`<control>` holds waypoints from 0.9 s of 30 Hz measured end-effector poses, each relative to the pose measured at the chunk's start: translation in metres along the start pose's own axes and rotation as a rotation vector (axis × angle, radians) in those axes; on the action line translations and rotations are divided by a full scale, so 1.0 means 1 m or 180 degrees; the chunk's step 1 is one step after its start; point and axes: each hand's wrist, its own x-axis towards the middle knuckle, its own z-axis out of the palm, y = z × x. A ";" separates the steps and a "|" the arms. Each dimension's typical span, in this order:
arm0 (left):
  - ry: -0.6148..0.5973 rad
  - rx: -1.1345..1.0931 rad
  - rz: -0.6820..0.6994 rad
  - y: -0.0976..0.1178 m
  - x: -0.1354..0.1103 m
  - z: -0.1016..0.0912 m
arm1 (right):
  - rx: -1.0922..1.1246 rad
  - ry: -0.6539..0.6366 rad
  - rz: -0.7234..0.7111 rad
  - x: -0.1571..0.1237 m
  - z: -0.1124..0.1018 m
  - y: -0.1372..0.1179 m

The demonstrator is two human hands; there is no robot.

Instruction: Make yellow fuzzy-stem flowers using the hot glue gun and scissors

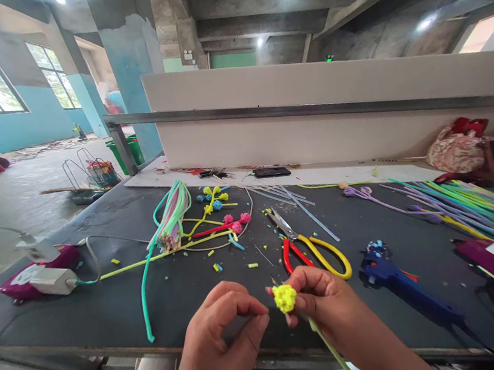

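Note:
My right hand [321, 296] pinches a small yellow pipe-cleaner flower [285, 298] between thumb and fingers, just under its bunched head. Its long pale stem [332, 345] runs down past the palm toward the table's front edge. Close by on the left, my left hand [229, 331] has thumb and forefinger drawn together, apart from the flower head; whether anything thin is between them I cannot make out. Beyond the right hand lie scissors [310, 243] with one red and one yellow handle. A blue glue gun [403, 286] rests to the right.
A bundle of pastel pipe cleaners [174, 215] lies at left, beside finished-looking yellow [212, 198] and pink sprigs [233, 222]. More coloured stems [469, 202] spread at right. A purple power strip [38, 279] with cables sits at left. A phone [271, 172] lies at the back.

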 end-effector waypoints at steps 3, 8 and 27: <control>-0.0064 0.0138 0.0083 -0.004 -0.001 -0.002 | -0.0265 0.0030 0.0078 -0.001 0.001 -0.004; -0.0151 0.0397 0.0197 -0.002 0.000 -0.006 | -0.0460 0.0195 0.0060 0.000 0.004 -0.004; 0.0251 0.0005 -0.0434 -0.010 0.000 0.018 | -0.1280 0.1032 -0.0478 -0.004 0.021 0.011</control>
